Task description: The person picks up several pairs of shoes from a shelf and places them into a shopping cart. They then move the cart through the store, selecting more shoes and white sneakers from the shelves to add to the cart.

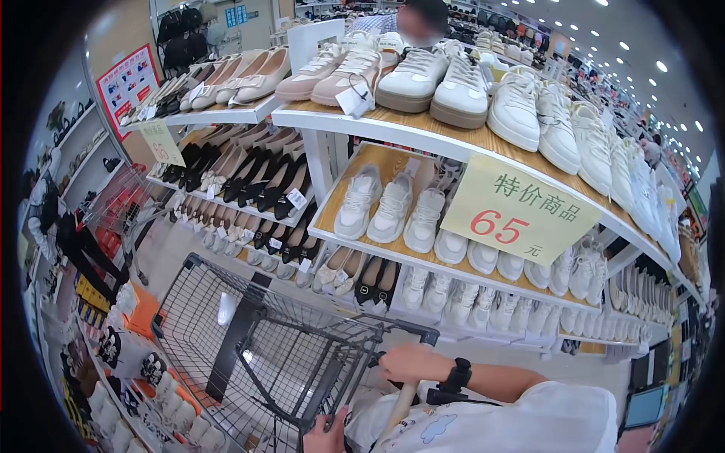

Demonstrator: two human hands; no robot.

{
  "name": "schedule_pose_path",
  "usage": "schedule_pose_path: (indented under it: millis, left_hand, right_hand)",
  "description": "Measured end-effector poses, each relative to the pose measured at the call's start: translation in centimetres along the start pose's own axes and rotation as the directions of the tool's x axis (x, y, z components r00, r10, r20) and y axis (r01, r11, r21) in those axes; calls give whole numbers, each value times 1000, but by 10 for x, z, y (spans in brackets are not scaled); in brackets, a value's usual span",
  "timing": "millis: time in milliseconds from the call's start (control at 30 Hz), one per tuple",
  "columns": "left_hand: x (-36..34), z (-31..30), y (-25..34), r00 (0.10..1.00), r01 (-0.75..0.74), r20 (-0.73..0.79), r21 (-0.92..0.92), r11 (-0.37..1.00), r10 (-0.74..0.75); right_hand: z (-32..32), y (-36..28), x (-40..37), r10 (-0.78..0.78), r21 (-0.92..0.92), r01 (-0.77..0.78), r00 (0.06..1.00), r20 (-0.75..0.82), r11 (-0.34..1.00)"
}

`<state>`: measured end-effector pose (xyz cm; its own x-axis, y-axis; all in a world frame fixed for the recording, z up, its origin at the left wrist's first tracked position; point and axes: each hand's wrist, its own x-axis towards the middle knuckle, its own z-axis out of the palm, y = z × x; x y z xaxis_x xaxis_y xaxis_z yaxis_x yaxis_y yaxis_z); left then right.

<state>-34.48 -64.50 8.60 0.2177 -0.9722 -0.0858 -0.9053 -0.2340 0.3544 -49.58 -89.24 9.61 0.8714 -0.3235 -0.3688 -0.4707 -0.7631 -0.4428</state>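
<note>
My right hand [408,362], with a black watch [458,374] on its wrist, grips the upper end of the handle of a black wire shopping cart [249,340]. My left hand [326,436] shows only partly at the bottom edge and is closed around the lower end of the same handle. The cart basket stretches away to the left and looks empty. My white printed shirt [529,423] fills the bottom right.
White shelves hold rows of pale sneakers [393,208], with black and beige flats [249,177] to the left. A yellow price sign [517,208] reads 65. A person [419,19] stands behind the top shelf. Boxed shoes [143,377] are stacked at lower left.
</note>
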Motion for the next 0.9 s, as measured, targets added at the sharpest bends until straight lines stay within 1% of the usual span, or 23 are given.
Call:
schedule_pose_path:
  millis: [33, 100, 133, 167, 233, 300, 333, 367, 400, 433, 500, 533, 567, 600, 633, 700, 733, 767, 800, 833, 867, 900]
  left_hand:
    - [4, 1, -4, 1000, 3, 7, -6, 1000, -3]
    - [9, 2, -8, 999, 28, 41, 16, 999, -29]
    - [15, -4, -4, 999, -12, -50, 52, 999, 15]
    - [24, -5, -3, 997, -8, -78, 40, 999, 11]
    - [29, -8, -5, 996, -2, -91, 27, 1000, 4]
    - [35, -5, -9, 997, 36, -73, 20, 999, -35]
    - [39, -6, -11, 996, 10, -89, 11, 1000, -9]
    - [42, -7, -13, 994, -18, -108, 2, 1000, 18]
    - [45, -3, -16, 999, -8, -54, 1, 1000, 8]
    - [48, -2, -17, 997, 6, -74, 0, 1000, -6]
    - [53, -2, -19, 998, 6, -64, -41, 999, -9]
    - [55, -4, -19, 997, -3, -73, -19, 1000, 1]
    - [56, 4, -21, 997, 76, -19, -84, 994, -78]
    - [54, 9, -23, 996, 76, -43, -69, 995, -79]
    - [58, 4, -21, 994, 77, -70, -56, 995, -81]
    - [62, 7, -25, 994, 64, -80, -51, 997, -68]
    - [65, 6, -23, 990, 30, -138, -14, 999, -32]
    - [61, 4, -22, 983, -1, -182, 27, 1000, 6]
    - [59, 8, -24, 995, 32, -97, -56, 998, -38]
    - [62, 2, -21, 995, 42, -85, -44, 998, -45]
    - [67, -8, -13, 992, 31, -120, -43, 999, -36]
    - [72, -18, -6, 987, 22, -157, -45, 999, -29]
  right_hand:
    - [1, 4, 5, 3, 2, -3, 1000, 9, 1000]
    - [-1, 11, 16, 9, 2, -9, 997, -72, 1000]
    - [-8, 11, 19, 7, -23, -9, 999, -53, 1000]
    - [-18, 14, 24, 2, -53, -5, 998, -56, 999]
    - [-23, 13, 28, 1, -75, -4, 999, -32, 997]
    - [-30, 14, 33, 5, -62, -7, 1000, -25, 998]
    - [-35, 15, 38, 16, -50, -18, 999, -34, 999]
    - [-37, 14, 40, -5, -58, 3, 1000, -28, 998]
    - [-41, 14, 41, -18, -87, 14, 999, -43, 996]
    - [-45, 16, 43, -31, -120, 23, 998, -61, 993]
    - [-43, 21, 50, -55, -119, 47, 996, -67, 992]
    - [-45, 21, 53, -97, -98, 90, 993, -73, 991]
    - [-48, 21, 56, -138, -74, 132, 987, -83, 988]
    - [-52, 22, 59, -251, -46, 247, 961, -116, 968]
    - [-67, 19, 66, -261, -50, 256, 957, -125, 965]
    - [-101, 17, 78, -308, -2, 335, 862, -404, 942]
    - [-118, 25, 88, -262, 11, 321, 791, -552, 947]
    - [-141, 34, 97, -243, -37, 288, 725, -644, 957]
    - [-161, 47, 104, -142, -4, 197, 690, -710, 980]
    - [-174, 69, 118, 1, 143, 155, 674, -739, 978]
    - [-188, 96, 132, 47, 41, -24, 635, -771, 999]
    - [-199, 124, 145, 64, -30, -161, 552, -832, 987]
